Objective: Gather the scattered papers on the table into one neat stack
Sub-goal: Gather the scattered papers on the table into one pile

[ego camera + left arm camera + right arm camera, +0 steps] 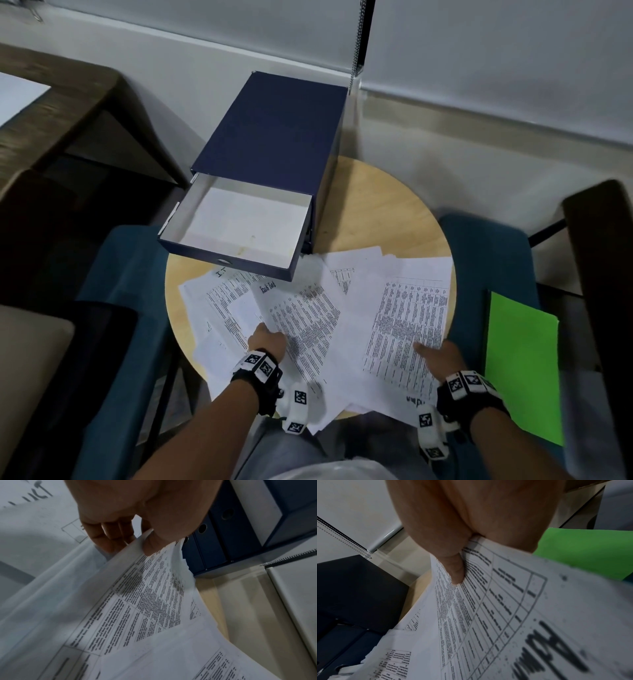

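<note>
Several white printed papers lie fanned and overlapping across the near half of a round wooden table. My left hand pinches the edge of a printed sheet, thumb on top and fingers underneath, near the middle of the pile. My right hand pinches the right-hand sheet, a table-printed page, with the thumb lying on its top face and the fingers hidden beneath it.
A dark blue drawer box stands at the table's back left, its top drawer pulled out over the papers. A bright green folder lies on the teal chair to the right. Another teal chair is at the left.
</note>
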